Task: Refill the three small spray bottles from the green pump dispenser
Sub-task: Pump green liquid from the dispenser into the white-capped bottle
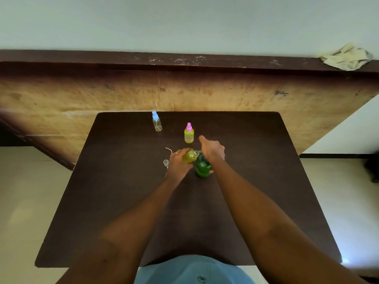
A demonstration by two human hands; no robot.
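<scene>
The green pump dispenser (202,168) stands mid-table. My right hand (212,149) lies over its pump head, forefinger sticking out forward and thumb showing at the bottle's right side. My left hand (178,162) grips a small open spray bottle (190,156) with yellow-green liquid in it, tilted with its mouth at the dispenser's spout. A pink-capped spray bottle (188,133) full of yellow-green liquid stands just behind. Further back left stands a blue-capped spray bottle (156,122) that looks nearly empty.
A clear cap (165,162) and a thin bent dip tube (169,149) lie on the dark brown table (123,201), left of my left hand. A plywood board leans behind the table. On the ledge at the far right lies a crumpled rag (346,58).
</scene>
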